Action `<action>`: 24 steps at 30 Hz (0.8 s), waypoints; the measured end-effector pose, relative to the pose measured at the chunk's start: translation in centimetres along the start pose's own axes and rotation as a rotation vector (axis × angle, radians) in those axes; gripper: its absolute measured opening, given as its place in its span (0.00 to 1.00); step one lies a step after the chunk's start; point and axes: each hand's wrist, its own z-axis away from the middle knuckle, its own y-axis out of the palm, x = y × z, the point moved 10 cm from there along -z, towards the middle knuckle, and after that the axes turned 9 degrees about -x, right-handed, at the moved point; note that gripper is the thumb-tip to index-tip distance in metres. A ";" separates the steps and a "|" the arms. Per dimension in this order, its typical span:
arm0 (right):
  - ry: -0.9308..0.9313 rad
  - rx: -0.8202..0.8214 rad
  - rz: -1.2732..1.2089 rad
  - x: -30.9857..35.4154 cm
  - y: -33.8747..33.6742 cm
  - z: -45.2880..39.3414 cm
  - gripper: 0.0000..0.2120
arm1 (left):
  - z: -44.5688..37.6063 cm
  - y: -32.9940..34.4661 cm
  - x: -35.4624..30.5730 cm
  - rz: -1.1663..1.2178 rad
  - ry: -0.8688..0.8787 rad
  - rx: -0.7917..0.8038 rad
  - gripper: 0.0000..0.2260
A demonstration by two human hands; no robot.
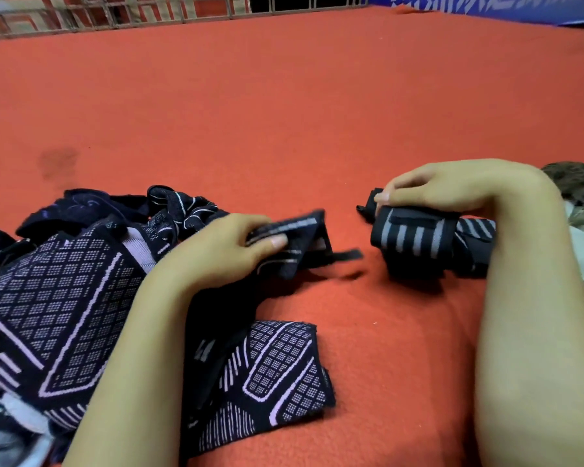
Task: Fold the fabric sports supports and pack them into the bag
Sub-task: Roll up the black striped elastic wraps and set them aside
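The right hand (445,190) presses closed on a rolled striped support (418,237), apparently to keep the roll from springing open, on the red mat (284,112). Left of that roll, the left hand (230,244) pinches another support (294,244), probably next for folding, beside the unfolded heap (64,281). Right of the roll lies what may be the bag (580,190).

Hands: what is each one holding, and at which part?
Left hand pinches a dark strap near its folded end. Right hand grips the striped rolled wrap from above, at its top edge.
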 end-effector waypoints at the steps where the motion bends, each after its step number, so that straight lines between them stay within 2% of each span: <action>1: 0.021 0.019 -0.045 0.2 0.1 0.2 0.17 | 0.1 -0.8 0.1 0.058 -0.002 -0.051 0.10; 4: -0.073 0.123 0.035 1.6 2.4 -0.9 0.07 | 0.3 -2.8 0.8 0.161 -0.052 -0.195 0.13; 6: -0.067 0.214 0.130 2.5 4.6 -2.4 0.04 | 0.4 -3.2 1.3 0.212 -0.101 -0.240 0.15; 7: -0.071 0.223 0.183 3.0 5.5 -3.2 0.05 | 0.4 -3.2 1.4 0.239 -0.116 -0.240 0.16; 8: -0.079 0.219 0.193 3.6 6.2 -3.9 0.11 | 0.5 -3.1 1.4 0.262 -0.124 -0.230 0.16; 9: -0.093 0.212 0.161 4.3 6.8 -4.4 0.18 | 0.6 -3.1 1.5 0.286 -0.130 -0.221 0.17; 11: -0.170 0.170 -0.072 6.1 6.9 -4.9 0.30 | 0.7 -3.4 1.4 0.321 -0.140 -0.222 0.18; 12: -0.215 0.153 -0.225 7.0 6.8 -5.0 0.31 | 0.7 -3.6 1.3 0.333 -0.140 -0.231 0.19; 14: -0.284 0.094 -0.425 8.4 6.1 -5.1 0.23 | 0.8 -3.9 1.3 0.367 -0.134 -0.255 0.21; 16: -0.336 -0.009 -0.431 9.1 5.1 -5.3 0.11 | 0.7 -4.4 1.4 0.412 -0.140 -0.312 0.20; 17: -0.361 -0.036 -0.414 9.3 4.7 -5.2 0.08 | 0.8 -4.8 1.6 0.417 -0.145 -0.360 0.20; 22: -0.331 -0.050 -0.570 8.2 2.8 -4.0 0.10 | 2.0 -8.5 3.7 0.409 -0.233 -0.741 0.17; 24: -0.311 -0.098 -0.712 7.5 1.6 -3.9 0.11 | 2.3 -9.0 4.3 0.327 -0.292 -0.814 0.11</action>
